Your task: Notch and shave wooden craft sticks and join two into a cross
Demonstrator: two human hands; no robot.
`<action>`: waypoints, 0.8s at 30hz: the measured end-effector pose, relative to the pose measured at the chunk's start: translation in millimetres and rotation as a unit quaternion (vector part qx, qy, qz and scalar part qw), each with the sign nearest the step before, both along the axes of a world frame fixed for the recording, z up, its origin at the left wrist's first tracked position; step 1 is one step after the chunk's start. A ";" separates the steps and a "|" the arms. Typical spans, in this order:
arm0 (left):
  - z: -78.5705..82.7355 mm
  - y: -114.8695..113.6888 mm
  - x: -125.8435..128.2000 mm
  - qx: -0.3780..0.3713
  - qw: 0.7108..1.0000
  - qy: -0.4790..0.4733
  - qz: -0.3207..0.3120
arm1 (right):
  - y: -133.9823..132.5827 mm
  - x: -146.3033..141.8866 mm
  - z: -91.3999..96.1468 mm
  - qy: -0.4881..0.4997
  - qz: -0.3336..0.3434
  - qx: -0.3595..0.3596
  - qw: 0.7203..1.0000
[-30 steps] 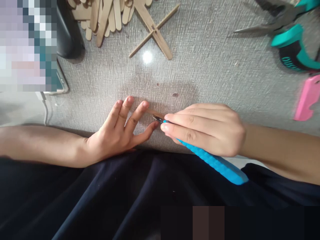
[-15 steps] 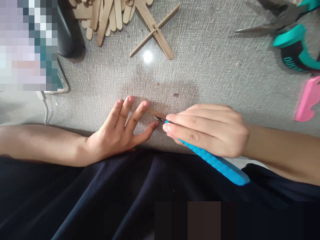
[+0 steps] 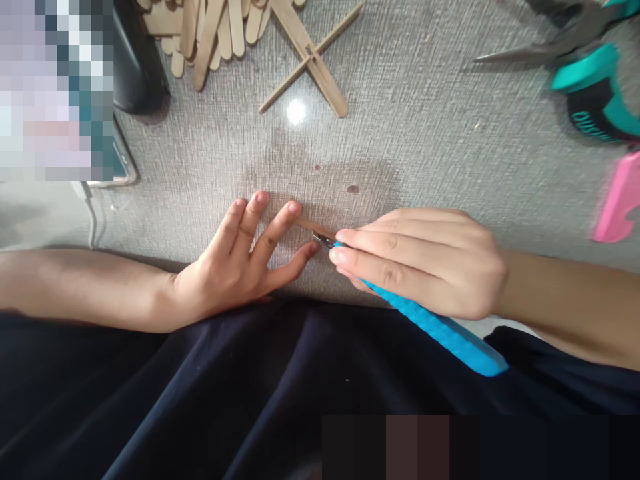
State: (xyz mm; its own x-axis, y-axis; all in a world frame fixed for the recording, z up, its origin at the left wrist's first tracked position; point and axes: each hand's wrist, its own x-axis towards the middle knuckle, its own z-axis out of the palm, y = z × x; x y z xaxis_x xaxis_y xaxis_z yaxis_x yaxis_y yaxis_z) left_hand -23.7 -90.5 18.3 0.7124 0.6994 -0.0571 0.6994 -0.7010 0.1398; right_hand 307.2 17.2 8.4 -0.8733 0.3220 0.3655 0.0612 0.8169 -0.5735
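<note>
My left hand (image 3: 240, 263) lies flat on the grey tabletop, fingers stretched out, pressing down a thin wooden stick (image 3: 315, 227) of which only a short piece shows. My right hand (image 3: 420, 260) is closed round a blue-handled craft knife (image 3: 440, 333). The knife's metal tip rests on the stick just right of my left fingertips. The blue handle sticks out behind my right hand toward my lap.
A pile of wooden craft sticks (image 3: 220, 30) and a crossed-stick piece (image 3: 310, 60) lie at the top. Teal-handled pliers (image 3: 575, 47) and a pink tool (image 3: 617, 200) sit at the right. A dark object (image 3: 137, 73) stands at the top left. Dark fabric (image 3: 250, 393) covers my lap.
My right hand and the knife have slid a little to the right along the stick. My left hand has stayed in place.
</note>
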 end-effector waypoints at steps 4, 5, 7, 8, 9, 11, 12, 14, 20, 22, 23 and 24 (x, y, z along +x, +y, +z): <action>0.7 1.1 0.8 0.021 1.000 -0.003 -0.009 | -1.6 2.4 -1.2 -0.011 -0.012 -0.012 1.000; 0.9 1.3 1.2 0.021 1.000 0.000 -0.008 | -1.7 2.8 -1.5 -0.014 -0.013 -0.016 1.000; 1.3 1.7 1.7 0.022 1.000 0.005 -0.007 | -1.4 3.3 -1.9 -0.016 -0.012 -0.018 1.000; 1.6 1.8 1.8 0.022 1.000 0.006 -0.009 | -1.1 3.3 -1.9 -0.013 -0.011 -0.016 1.000; 1.7 1.8 1.8 0.022 1.000 0.005 -0.012 | -0.7 3.3 -1.8 -0.010 -0.009 -0.012 1.000; 1.7 1.4 1.7 0.011 1.000 -0.002 -0.012 | -0.3 3.0 -1.5 -0.004 -0.007 -0.009 1.000; 1.4 1.0 1.8 0.002 1.000 -0.007 -0.004 | -0.3 2.8 -1.3 -0.003 -0.007 -0.011 1.000; 0.5 -0.2 2.2 -0.011 1.000 -0.016 0.012 | -0.5 2.4 -1.1 -0.003 -0.009 -0.019 1.000; -0.8 -0.1 3.9 0.007 1.000 -0.014 0.009 | -0.5 1.0 0.0 -0.011 -0.014 -0.013 1.000; 0.3 1.5 3.2 0.018 1.000 -0.004 -0.006 | -0.2 1.5 0.9 -0.014 -0.014 -0.011 1.000; 0.9 2.1 2.5 0.015 1.000 -0.001 -0.013 | -0.2 2.0 1.4 -0.015 -0.013 -0.012 1.000; 1.4 2.7 1.8 0.011 1.000 -0.003 -0.013 | -0.3 2.7 1.9 -0.016 -0.011 -0.013 1.000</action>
